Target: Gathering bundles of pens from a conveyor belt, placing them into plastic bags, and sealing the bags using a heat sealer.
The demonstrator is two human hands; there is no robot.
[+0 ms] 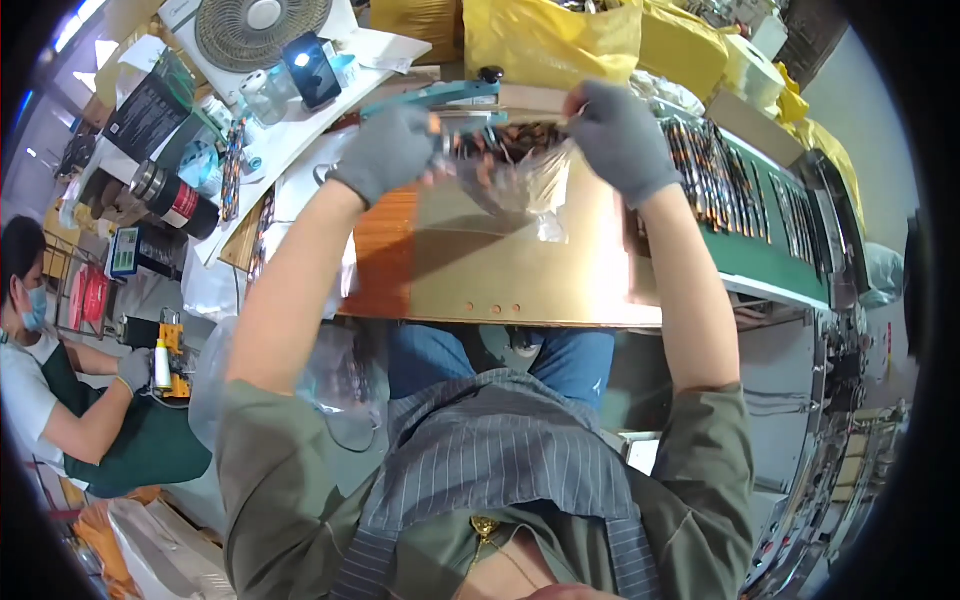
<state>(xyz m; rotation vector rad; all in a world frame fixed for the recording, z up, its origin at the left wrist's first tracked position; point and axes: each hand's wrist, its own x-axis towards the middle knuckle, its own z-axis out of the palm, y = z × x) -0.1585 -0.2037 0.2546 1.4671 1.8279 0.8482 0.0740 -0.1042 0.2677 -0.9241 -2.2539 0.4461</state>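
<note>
Over the shiny board (530,275): a clear plastic bag (522,195) hangs between the two hands, its lower part drooping toward the person.
Bag's contents: a bunch of dark and orange strips (515,140), crowded near the top; blur hides their exact shape.
Left hand (385,152): in a grey glove with bare fingertips, closed narrowly on the bag's left edge, fingers blurred.
Right hand (625,145): in a matching glove, pinched on the bag's upper right edge; just how the fingers sit is too blurred to tell.
Board's surface: gold over most of it, orange-brown at the left, with three small holes near the front edge.
Behind the bag: a teal metal lever (440,94) with a black knob (490,74), just beside the left hand.
Right of the board: a green mat (738,255) bearing rows of dark and orange strips.
Far side: yellow bags (550,45), bulging.
Left shelf: a round fan (263,20), a phone (311,72) standing upright and a dark flask (172,200) lying tilted.
Far left: a masked co-worker (75,390), seated, one gloved hand at a yellow device (174,355).
Lap: a dark striped apron (510,450) and blue jeans (430,355).
</note>
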